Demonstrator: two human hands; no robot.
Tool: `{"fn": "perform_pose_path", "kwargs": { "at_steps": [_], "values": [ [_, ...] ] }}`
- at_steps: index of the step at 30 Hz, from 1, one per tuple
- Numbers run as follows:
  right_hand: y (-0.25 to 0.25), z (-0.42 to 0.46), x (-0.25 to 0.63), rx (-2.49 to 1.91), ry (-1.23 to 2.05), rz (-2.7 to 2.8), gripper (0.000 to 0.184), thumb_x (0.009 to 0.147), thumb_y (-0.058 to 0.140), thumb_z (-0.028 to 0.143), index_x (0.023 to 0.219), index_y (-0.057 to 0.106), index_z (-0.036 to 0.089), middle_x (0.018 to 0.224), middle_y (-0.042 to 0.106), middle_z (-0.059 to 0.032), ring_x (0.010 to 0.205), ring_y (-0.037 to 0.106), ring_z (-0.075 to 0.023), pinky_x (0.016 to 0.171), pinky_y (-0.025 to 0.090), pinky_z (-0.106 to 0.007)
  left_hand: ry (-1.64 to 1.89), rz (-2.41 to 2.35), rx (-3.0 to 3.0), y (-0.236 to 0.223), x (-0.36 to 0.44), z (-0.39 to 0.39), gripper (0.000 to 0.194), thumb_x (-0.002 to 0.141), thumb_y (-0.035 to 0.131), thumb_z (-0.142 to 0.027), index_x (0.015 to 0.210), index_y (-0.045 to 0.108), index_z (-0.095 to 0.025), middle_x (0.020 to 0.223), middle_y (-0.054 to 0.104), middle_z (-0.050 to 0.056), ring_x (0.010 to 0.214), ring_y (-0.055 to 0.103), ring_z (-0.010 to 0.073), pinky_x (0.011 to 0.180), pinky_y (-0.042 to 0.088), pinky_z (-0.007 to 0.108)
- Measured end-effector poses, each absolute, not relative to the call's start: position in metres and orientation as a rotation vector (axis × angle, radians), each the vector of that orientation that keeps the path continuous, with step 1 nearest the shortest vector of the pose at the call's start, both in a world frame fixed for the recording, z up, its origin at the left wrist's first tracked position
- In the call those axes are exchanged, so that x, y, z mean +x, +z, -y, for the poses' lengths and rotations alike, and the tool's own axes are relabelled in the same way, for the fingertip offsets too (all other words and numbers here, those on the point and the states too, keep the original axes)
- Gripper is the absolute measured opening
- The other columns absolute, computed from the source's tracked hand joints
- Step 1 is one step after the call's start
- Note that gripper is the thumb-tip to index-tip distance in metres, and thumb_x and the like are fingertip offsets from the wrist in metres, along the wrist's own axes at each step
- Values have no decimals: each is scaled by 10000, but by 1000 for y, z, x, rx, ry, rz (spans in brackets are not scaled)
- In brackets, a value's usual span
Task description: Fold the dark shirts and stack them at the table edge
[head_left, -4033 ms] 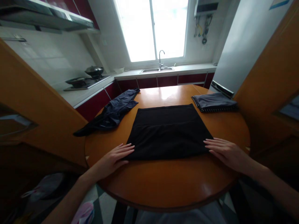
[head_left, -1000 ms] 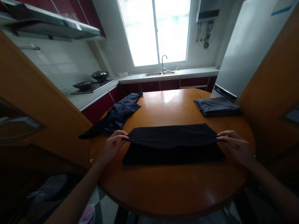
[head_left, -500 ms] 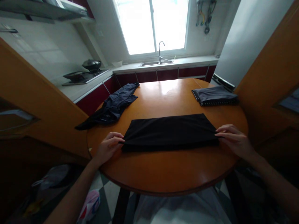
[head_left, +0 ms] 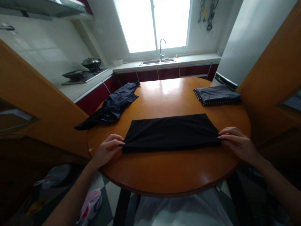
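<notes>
A black folded piece of clothing (head_left: 171, 133) lies flat as a wide band near the front of the wooden table (head_left: 169, 172). My left hand (head_left: 108, 149) pinches its near left corner between thumb and fingers. At the opposite end, my right hand (head_left: 237, 141) grips the near right corner in the same way. The cloth is drawn out between both hands, with faint creases running in from the corners. What kind of garment it is cannot be made out in this folded state.
A crumpled dark navy garment (head_left: 115, 103) lies at the table's left edge, one end hanging over. Folded grey and black cloth (head_left: 217, 94) sits at the back right. Beyond are a sink (head_left: 157, 61) and a stove with a lidded pan (head_left: 91, 63). Plastic bags (head_left: 90, 205) rest on the floor.
Both hands keep their hold on the black cloth's corners. The right corner has shifted slightly to the right, and the view has tilted a little.
</notes>
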State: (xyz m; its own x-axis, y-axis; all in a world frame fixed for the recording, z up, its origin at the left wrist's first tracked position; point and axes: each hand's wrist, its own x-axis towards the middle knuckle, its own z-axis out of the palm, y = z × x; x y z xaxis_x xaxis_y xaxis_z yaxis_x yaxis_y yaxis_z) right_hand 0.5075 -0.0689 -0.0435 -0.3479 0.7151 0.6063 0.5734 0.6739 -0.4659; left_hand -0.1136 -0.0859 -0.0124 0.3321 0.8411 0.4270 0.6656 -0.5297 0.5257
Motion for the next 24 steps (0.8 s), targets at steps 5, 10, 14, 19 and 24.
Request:
{"fn": "perform_pose_path", "kwargs": {
  "at_steps": [5,10,14,19,24],
  "values": [
    [-43,70,508,-1021,214,2033,140,933,640,268,1001,760,295,1059,683,-66,1017,649,-249,893,539,-420,896,-1367,2318,-13,-119,85,227,905,689,-458,925,774,-249,1070,675,59,1017,663,218,914,568,342],
    [-47,65,510,-1016,224,2118,164,946,620,309,985,780,300,1061,694,-74,1054,644,-256,911,553,-412,703,-1332,2379,-10,-122,80,197,926,664,-426,936,788,-272,1159,657,62,1051,661,214,950,559,335],
    [-45,67,512,-1027,224,2160,186,953,606,348,966,788,315,1063,699,-73,1080,638,-258,947,548,-429,567,-1313,2400,0,-126,75,207,907,676,-456,946,801,-295,1218,658,69,1140,640,248,989,550,359],
    [-23,66,510,-1085,372,2130,229,956,588,405,1100,757,350,1206,678,-84,1179,619,-285,1014,524,-460,472,-1278,2390,27,-132,63,319,954,586,-519,1094,774,-303,1299,662,62,1206,625,257,1044,515,365],
    [12,19,448,-1212,251,1880,383,1022,429,409,1249,681,232,1253,674,-104,1198,607,-266,1080,458,-440,777,-1368,2374,48,-65,26,512,1032,402,-541,1318,647,-193,1349,656,90,1266,596,258,1134,429,395]
  ]
}}
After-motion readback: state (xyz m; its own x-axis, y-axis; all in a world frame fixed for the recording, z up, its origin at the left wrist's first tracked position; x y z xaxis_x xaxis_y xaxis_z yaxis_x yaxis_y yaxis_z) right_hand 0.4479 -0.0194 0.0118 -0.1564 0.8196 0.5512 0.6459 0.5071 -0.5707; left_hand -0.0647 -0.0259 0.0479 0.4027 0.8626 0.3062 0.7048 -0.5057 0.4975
